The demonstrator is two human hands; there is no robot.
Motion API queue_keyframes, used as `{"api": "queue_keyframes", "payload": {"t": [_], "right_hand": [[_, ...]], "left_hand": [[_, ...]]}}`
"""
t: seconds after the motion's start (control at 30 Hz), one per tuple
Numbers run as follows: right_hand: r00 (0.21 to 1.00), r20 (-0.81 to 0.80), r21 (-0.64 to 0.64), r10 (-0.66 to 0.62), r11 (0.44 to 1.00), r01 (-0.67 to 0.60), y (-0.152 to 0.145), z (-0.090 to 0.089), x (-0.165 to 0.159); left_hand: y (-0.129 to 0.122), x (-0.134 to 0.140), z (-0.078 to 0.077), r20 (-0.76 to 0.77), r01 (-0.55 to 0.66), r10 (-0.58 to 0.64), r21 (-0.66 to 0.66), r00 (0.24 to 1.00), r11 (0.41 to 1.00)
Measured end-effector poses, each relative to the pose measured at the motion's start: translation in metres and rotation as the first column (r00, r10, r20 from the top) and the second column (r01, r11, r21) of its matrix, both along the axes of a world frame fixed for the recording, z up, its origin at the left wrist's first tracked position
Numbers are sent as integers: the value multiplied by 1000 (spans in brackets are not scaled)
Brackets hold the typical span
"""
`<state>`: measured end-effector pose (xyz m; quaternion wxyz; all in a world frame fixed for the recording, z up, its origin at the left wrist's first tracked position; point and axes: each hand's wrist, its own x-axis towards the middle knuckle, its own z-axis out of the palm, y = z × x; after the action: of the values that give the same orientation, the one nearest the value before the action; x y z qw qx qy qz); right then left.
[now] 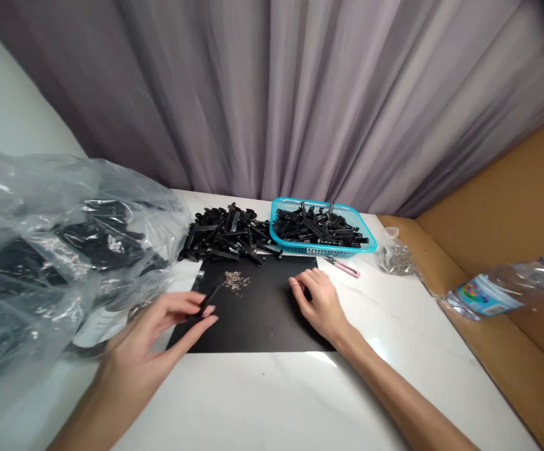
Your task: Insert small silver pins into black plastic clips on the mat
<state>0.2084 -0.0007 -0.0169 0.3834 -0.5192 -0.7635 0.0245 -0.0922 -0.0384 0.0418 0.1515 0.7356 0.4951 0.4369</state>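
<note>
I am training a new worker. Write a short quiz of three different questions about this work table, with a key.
1. True or false: the turquoise plastic basket holds black plastic clips.
2. Which hand holds a long black plastic clip? A) left hand B) right hand C) neither
3. Fill in: the small heap of tiny metal parts lies on the black rectangular ____.

Key: 1. True. 2. A; the right hand rests on the mat, and whether it pinches anything is unclear. 3. mat.
</note>
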Motion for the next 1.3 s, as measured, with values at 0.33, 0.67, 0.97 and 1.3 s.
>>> {"api": "queue_keyframes", "payload": {"t": [0.33, 0.67, 0.97, 1.3], "right_hand": [[921, 284, -135, 267, 962, -238, -26, 15, -60], [906, 301, -112, 297, 955, -276, -31, 10, -56], [906, 288, -97, 310, 951, -294, -35, 8, -54], [927, 326, 267, 184, 923, -277, -22, -26, -77]], "left_hand": [[97, 55, 13, 122, 439, -422, -247, 898, 864], [88, 62, -23, 405, 519, -379, -324, 832, 791], [79, 62, -14, 478, 570, -378, -361, 793, 738], [81, 44, -30, 481, 525, -319, -391, 817, 756]]}}
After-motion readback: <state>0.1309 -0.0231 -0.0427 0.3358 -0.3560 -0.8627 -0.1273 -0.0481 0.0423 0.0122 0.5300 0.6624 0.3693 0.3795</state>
